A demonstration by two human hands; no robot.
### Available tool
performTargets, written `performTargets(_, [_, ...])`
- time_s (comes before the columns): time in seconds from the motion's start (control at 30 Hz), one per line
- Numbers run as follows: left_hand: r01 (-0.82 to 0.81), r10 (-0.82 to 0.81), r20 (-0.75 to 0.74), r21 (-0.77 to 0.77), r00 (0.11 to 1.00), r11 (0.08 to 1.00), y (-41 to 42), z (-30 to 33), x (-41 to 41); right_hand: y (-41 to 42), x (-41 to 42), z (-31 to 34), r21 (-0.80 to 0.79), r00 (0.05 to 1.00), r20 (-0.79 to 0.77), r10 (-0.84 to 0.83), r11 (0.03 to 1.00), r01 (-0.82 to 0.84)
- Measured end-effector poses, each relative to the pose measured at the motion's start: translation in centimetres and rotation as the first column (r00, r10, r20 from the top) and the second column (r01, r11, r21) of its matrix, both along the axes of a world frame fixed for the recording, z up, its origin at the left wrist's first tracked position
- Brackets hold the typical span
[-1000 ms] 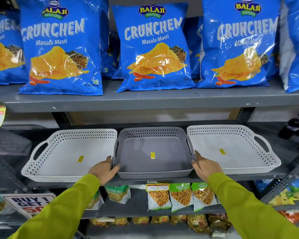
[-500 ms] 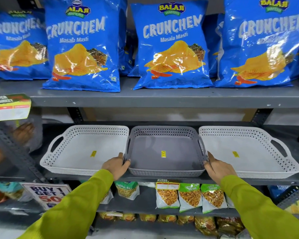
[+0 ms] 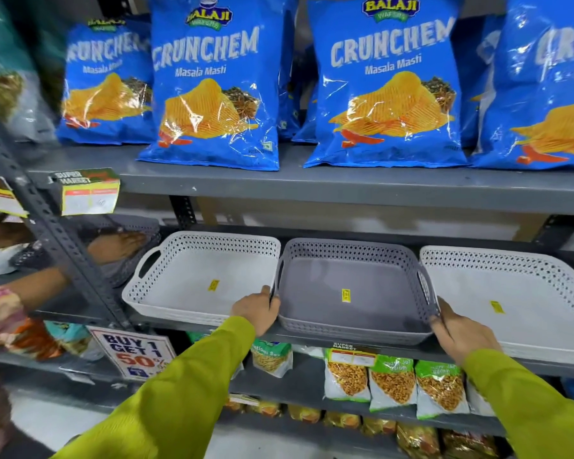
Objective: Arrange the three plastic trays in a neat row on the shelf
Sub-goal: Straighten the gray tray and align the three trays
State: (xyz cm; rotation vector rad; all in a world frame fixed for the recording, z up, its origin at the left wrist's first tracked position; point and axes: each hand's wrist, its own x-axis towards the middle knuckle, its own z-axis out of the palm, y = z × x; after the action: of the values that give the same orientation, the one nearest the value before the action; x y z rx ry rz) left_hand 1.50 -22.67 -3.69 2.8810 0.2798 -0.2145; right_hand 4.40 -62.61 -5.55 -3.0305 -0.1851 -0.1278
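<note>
Three perforated plastic trays stand side by side on the grey middle shelf (image 3: 193, 329). The left white tray (image 3: 193, 276) and the right white tray (image 3: 511, 293) flank a grey tray (image 3: 352, 286). Each has a small yellow sticker on its floor. My left hand (image 3: 256, 309) grips the grey tray's front left corner, fingers wedged between it and the left white tray. My right hand (image 3: 461, 336) holds the grey tray's front right corner, against the right white tray. Both arms wear yellow-green sleeves.
Blue Crunchem chip bags (image 3: 212, 94) fill the shelf above. Snack packets (image 3: 391, 382) hang below, beside a "Buy 1 Get 1" sign (image 3: 133, 356). Another person's arm (image 3: 113, 250) reaches into the neighbouring bay at the left, past a slanted steel upright (image 3: 57, 240).
The view has swung left, so the trays now sit further right in the frame. Both hands stay on the grey tray's front corners. Another person's arm has come into view at the left.
</note>
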Motion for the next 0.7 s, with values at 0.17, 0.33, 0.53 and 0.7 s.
performTargets(0.17, [-0.002,0.002,0.028,-0.004,1.0,1.0,-0.03,-0.03,0.3,0.11,-0.17,0.23,0.002,1.0,-0.012,0.006,1.0,-0.006])
performTargets(0.33, [0.017,-0.018,0.048,0.017,0.999,1.0,0.13,-0.12,0.53,0.28,-0.16,0.44,0.006,0.999,-0.038,0.001,1.0,-0.001])
performTargets(0.53, [0.028,-0.03,0.046,0.027,0.998,0.999,0.18,-0.31,0.84,0.22,-0.19,0.4,0.024,0.999,-0.034,0.003,1.0,-0.002])
performTargets(0.7, [0.033,-0.034,0.041,0.029,0.999,0.999,0.2,-0.42,0.85,0.03,0.02,0.08,0.011,0.999,-0.032,0.004,1.0,-0.003])
